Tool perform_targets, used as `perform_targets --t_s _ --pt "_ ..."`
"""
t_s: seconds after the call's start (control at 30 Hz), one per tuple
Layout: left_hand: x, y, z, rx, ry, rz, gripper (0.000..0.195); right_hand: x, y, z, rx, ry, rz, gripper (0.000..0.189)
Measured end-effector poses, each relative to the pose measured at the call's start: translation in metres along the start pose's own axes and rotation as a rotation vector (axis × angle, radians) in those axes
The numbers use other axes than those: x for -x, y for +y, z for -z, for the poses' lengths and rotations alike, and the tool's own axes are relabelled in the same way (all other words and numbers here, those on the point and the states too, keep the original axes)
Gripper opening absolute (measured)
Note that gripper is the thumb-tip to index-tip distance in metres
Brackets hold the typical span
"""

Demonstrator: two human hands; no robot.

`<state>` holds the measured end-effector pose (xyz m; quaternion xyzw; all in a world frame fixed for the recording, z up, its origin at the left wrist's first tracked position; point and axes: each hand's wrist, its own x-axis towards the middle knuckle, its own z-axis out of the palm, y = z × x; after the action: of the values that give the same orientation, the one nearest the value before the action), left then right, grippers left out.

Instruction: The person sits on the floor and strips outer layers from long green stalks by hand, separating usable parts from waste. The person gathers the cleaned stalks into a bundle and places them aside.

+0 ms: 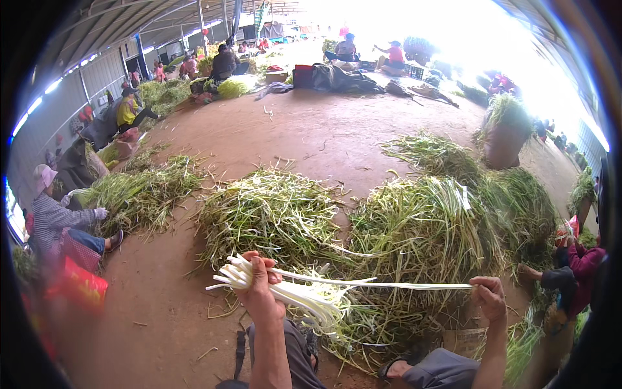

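A bunch of pale, peeled vegetable stalks [311,304] is gripped in my left hand [260,287], their pale ends sticking out to the left and the rest hanging down to the right. One long white stalk [403,285] stretches level from that hand to my right hand [488,297], whose fingers pinch its far end. Behind and below the stalk lies a large heap of green and yellowed leaves and stems [423,238]. A second leafy heap [272,214] lies just beyond my left hand.
A person in a checked top [63,214] sits at the left beside another leafy heap [146,189]. At the right edge sits a person in a magenta top [585,272]. A full sack [503,143] stands behind the right heap. Dark cloths [340,80] lie further back.
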<state>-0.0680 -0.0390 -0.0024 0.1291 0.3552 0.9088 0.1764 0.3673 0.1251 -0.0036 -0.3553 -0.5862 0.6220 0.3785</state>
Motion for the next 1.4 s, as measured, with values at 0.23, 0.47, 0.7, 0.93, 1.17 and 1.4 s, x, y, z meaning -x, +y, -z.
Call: perform_targets --t_s 0.23,0.47,0.7,0.93,1.17,1.4 --pt "-0.007 0.005 0.007 0.037 0.051 -0.032 0.015 -0.006 0.021 0.027 -0.043 0.156 0.156 0.02" --pt "-0.006 0.009 0.002 0.04 0.089 -0.03 0.014 -0.016 0.014 0.054 -0.041 0.592 0.295 0.031" --pt "0.053 -0.031 -0.029 -0.307 -0.529 0.288 0.02 -0.027 0.007 -0.071 0.749 -0.05 0.201 0.049" --pt "0.084 -0.059 -0.035 -0.43 -0.889 0.537 0.027 -0.01 0.011 -0.169 0.705 -0.597 0.357 0.03" --pt "0.081 -0.053 -0.039 -0.432 -0.752 0.459 0.046 -0.014 -0.001 -0.161 0.66 -0.332 0.256 0.007" --pt "0.085 -0.055 -0.041 -0.441 -0.81 0.395 0.038 -0.008 0.009 -0.176 0.853 -0.505 0.379 0.009"
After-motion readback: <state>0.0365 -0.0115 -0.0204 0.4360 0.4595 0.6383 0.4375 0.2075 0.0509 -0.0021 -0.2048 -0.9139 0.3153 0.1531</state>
